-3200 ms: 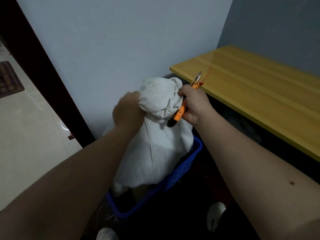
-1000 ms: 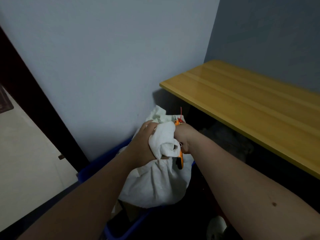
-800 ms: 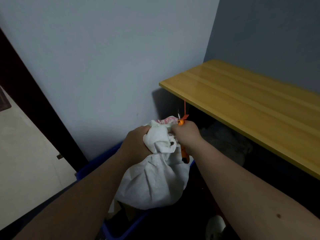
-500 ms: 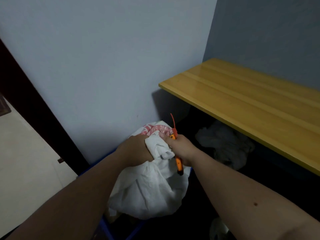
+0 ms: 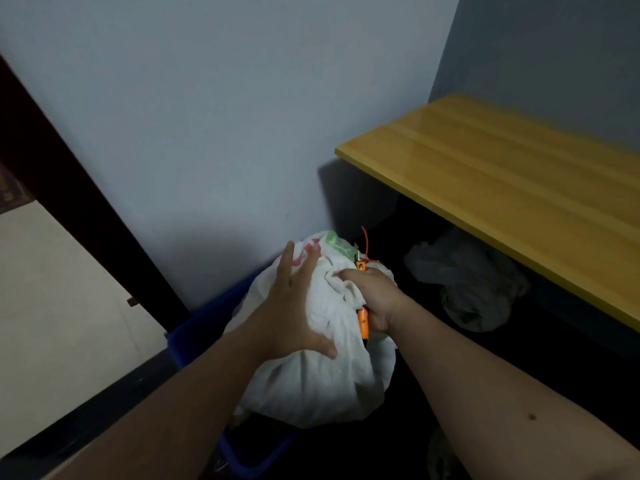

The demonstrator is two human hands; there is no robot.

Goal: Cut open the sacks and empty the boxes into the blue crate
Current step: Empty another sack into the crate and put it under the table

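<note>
Left hand: we are spreading our left hand [image 5: 294, 308] flat, fingers straight, over the upper left flank of the white sack [image 5: 318, 362], pressing it so the bundle is not tipping off its perch.
Right hand: we are curling our right hand [image 5: 372, 299] round the orange cutter [image 5: 362, 318] and a bunch of gathered cloth together, so the tool is staying ready while the neck of the sack is being held.
Cutter: its tip is pointing up past our knuckles, with a thin red tie [image 5: 365, 242] standing just above it (whether the tie is already severed, we cannot tell in this dim light).
Sack: it is sitting in the blue crate [image 5: 194, 337] against the wall, its top sagging open enough to show red and green print on something inside, probably the boxes' wrapping.
Crate: it is standing under the sack so whatever is spilling out is landing inside.
Nearby: a crumpled pale bag [image 5: 471, 282] is lying under the yellow table [image 5: 519, 188], well apart from the crate.
</note>
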